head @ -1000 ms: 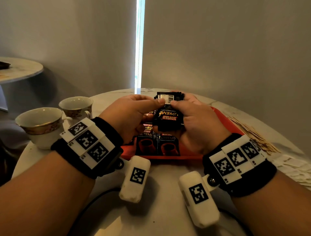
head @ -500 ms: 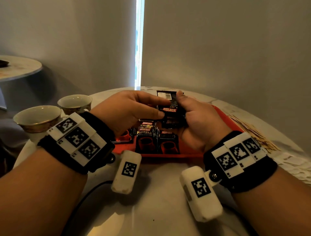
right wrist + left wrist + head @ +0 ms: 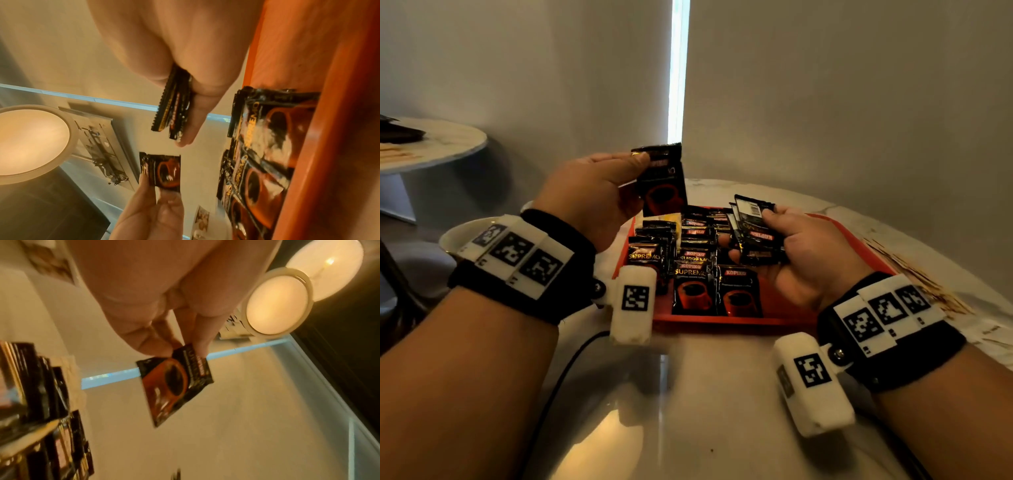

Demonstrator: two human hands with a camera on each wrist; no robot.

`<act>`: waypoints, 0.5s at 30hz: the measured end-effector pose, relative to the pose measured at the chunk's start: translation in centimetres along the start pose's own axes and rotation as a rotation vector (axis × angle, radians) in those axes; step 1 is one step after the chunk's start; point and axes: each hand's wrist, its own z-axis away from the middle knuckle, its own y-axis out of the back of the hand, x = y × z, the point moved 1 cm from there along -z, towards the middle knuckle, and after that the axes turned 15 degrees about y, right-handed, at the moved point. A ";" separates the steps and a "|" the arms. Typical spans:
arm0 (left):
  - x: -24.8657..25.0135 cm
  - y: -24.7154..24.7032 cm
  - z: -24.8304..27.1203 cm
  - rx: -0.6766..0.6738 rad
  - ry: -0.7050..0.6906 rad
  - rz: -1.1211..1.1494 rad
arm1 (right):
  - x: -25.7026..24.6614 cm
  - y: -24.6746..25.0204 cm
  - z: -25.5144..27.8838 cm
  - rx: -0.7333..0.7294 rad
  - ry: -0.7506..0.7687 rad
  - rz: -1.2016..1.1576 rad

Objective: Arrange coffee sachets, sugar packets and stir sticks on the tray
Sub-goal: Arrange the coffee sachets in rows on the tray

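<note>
My left hand (image 3: pixel 599 192) pinches one black coffee sachet (image 3: pixel 662 183) by its top edge and holds it upright above the tray's far left corner; the same sachet (image 3: pixel 174 384) hangs from thumb and fingers in the left wrist view. My right hand (image 3: pixel 794 253) grips a small stack of coffee sachets (image 3: pixel 755 233) over the middle of the red tray (image 3: pixel 856 236); the stack (image 3: pixel 172 110) shows edge-on in the right wrist view. Several more sachets (image 3: pixel 695 274) lie in overlapping rows on the tray's left half. Stir sticks (image 3: pixel 914 274) lie on the table right of the tray.
A white cup (image 3: pixel 458 236) stands left of the tray, mostly hidden behind my left wrist. White sugar packets (image 3: pixel 989 332) lie at the table's right edge. A second round table (image 3: pixel 431 147) is at the far left. A black cable (image 3: pixel 565 373) runs across the near tabletop.
My hands have drawn apart: the left lifted one sachet up and to the left off the stack, while the right stayed over the tray with the rest.
</note>
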 end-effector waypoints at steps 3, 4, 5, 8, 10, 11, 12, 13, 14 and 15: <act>0.2 0.9 -0.3 0.045 0.057 -0.062 | 0.3 1.1 -0.6 0.039 -0.003 0.021; 0.2 1.2 -0.2 0.060 0.075 -0.105 | 0.4 1.5 -0.8 0.058 -0.002 0.024; 0.2 1.3 -0.2 0.070 0.097 -0.148 | 0.5 1.8 -1.1 0.077 0.003 0.030; -0.1 1.5 0.0 0.083 0.168 -0.305 | 0.9 2.9 -1.6 0.118 0.011 0.048; -0.5 1.6 -0.1 0.093 0.212 -0.401 | 1.3 3.4 -1.8 0.148 -0.002 0.054; -0.7 1.6 -0.2 0.095 0.236 -0.435 | 1.4 3.7 -1.8 0.163 -0.008 0.051; -0.7 1.6 -0.2 0.096 0.260 -0.462 | 1.5 3.9 -1.9 0.173 -0.016 0.046; -0.8 1.7 -0.3 0.097 0.282 -0.485 | 1.6 4.0 -1.9 0.178 -0.025 0.037; -0.8 1.7 -0.3 0.097 0.302 -0.508 | 1.6 4.1 -1.9 0.180 -0.030 0.027; -0.9 1.8 -0.3 0.096 0.317 -0.530 | 1.6 4.2 -1.9 0.184 -0.032 0.018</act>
